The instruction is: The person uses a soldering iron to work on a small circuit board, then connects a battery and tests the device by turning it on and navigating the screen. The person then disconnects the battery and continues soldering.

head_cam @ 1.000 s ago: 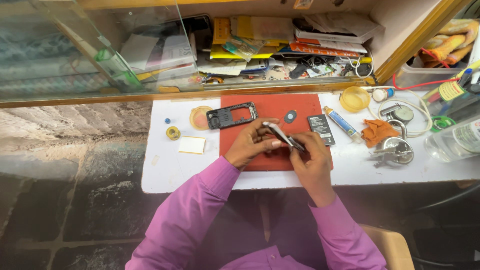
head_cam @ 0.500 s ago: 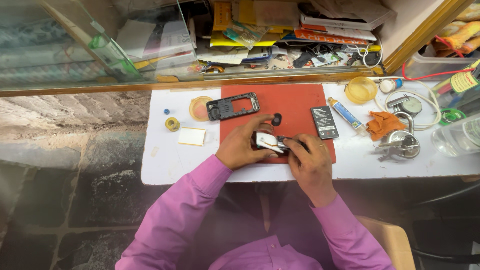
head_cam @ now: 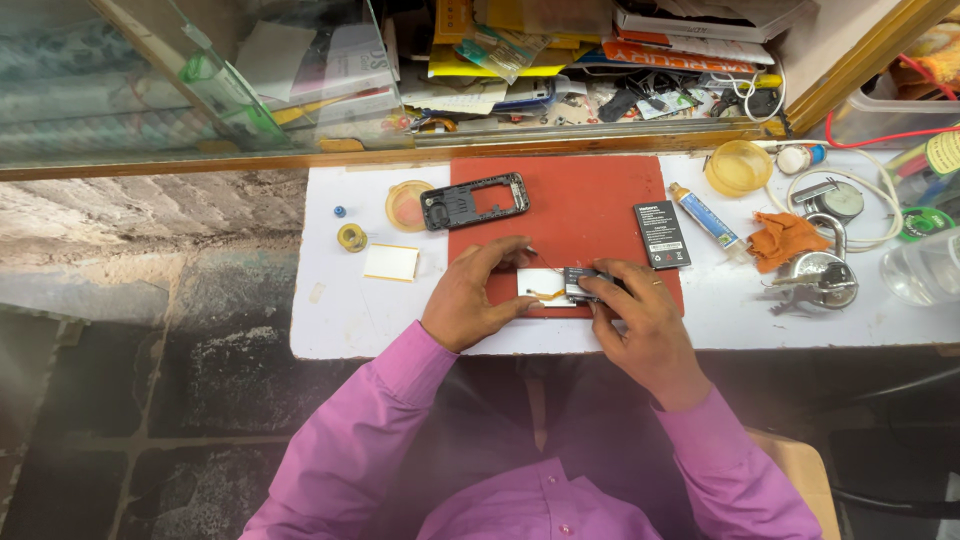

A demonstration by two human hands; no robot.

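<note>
On the red mat (head_cam: 580, 205), at its near edge, both hands work a small phone part (head_cam: 560, 286). The left hand (head_cam: 470, 300) pinches its white end between thumb and fingers, and the right hand (head_cam: 640, 320) pinches its dark end. A black phone frame (head_cam: 474, 201) lies at the mat's far left corner, and a battery (head_cam: 661, 234) at its right edge.

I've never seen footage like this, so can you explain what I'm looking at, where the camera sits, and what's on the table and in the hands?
There is no machine here: a person in a purple shirt wears a camera on the head, looking down at their own hands. The left hand and right hand together hold a small phone part with a white panel and an orange ribbon, over a red mat on a white table. On the mat lie a black phone frame and a black battery. Nearby are a glue tube, an orange cloth and a tape roll.
</note>
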